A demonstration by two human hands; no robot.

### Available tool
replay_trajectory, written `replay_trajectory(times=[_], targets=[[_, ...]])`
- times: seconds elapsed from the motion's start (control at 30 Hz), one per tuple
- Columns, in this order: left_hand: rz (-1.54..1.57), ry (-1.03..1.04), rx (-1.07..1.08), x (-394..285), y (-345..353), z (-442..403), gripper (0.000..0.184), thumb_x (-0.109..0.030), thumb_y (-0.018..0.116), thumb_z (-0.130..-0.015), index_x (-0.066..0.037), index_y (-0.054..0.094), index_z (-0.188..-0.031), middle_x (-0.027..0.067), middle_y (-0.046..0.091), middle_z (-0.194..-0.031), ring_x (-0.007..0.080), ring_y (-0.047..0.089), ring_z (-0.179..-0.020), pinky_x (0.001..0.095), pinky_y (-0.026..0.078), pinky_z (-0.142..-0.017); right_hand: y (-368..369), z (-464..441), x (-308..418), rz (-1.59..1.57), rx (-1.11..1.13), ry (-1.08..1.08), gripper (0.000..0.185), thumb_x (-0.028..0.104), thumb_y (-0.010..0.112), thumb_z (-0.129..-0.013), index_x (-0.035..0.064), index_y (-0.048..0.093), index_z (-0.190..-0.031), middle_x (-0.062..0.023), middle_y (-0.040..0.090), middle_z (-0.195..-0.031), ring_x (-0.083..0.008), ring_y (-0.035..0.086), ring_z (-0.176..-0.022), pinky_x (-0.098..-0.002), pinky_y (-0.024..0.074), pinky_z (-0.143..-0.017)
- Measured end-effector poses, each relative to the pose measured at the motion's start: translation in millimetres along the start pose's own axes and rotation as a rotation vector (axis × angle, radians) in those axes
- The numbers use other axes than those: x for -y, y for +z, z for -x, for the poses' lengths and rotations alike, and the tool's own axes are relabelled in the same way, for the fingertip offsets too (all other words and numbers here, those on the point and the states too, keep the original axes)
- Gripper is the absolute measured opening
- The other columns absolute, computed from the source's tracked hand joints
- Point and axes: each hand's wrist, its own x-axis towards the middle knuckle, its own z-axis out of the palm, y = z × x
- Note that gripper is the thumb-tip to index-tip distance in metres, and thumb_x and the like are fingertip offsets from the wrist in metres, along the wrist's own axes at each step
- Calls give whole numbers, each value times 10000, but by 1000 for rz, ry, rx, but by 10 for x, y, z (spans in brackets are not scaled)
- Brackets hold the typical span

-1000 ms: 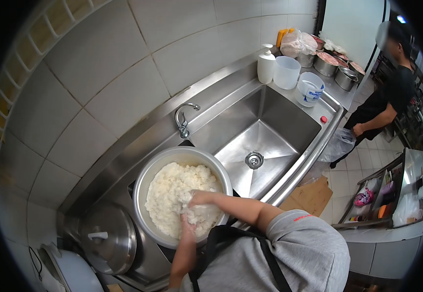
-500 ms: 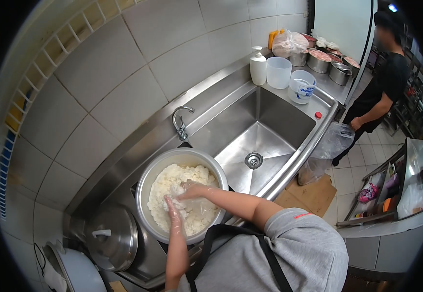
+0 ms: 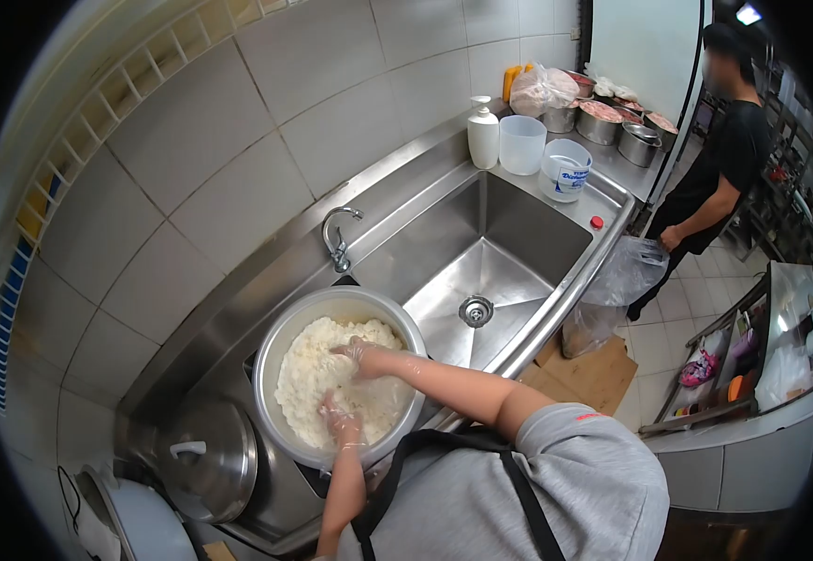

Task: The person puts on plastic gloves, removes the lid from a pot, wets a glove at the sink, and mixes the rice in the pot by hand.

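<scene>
A wide, round metal pot (image 3: 272,418) holds a heap of white, crumbly food that looks like cooked rice (image 3: 308,369). Both my hands are inside it, in clear plastic gloves. At the near side, my left hand (image 3: 342,421) presses its fingertips into the rice, fingers slightly apart and partly covered. Farther across, my right hand (image 3: 362,357) lies on the heap with fingers stretched out toward the left. Neither hand shows a clump in its grasp.
Right of the pot lies a steel sink (image 3: 518,271) with a tap (image 3: 339,238) behind. A pump bottle (image 3: 483,136) and plastic tubs (image 3: 522,146) line its far edge. A large lid (image 3: 205,463) lies at left. One person (image 3: 719,168) stands right, holding a plastic bag (image 3: 633,266).
My hands have moved apart; earlier they were close together around some rice. Now each touches a different part of the heap. The whole view has shifted slightly.
</scene>
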Motion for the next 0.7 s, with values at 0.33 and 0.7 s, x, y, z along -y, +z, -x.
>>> replay_trajectory(times=[0.33,0.7], targets=[[129,-10,-12,112,87,-38,769,-23,661,-550,-154,349,-1241,196,360,-1160,359,378,-1114,406,354,-938,-990,73,-380,-874,-275,-69,348,236,581,-803,9,571,-1066,-96,622,-845,-164,592,-677,-299,483,-621],[84,-31,18,40,46,-4,699,-26,624,-586,-163,356,-1216,189,459,-1133,352,477,-1027,392,385,-903,-3836,79,-1916,-441,-1100,367,736,59,459,-753,217,157,-1405,-178,578,-875,-241,594,-668,-356,500,-567]])
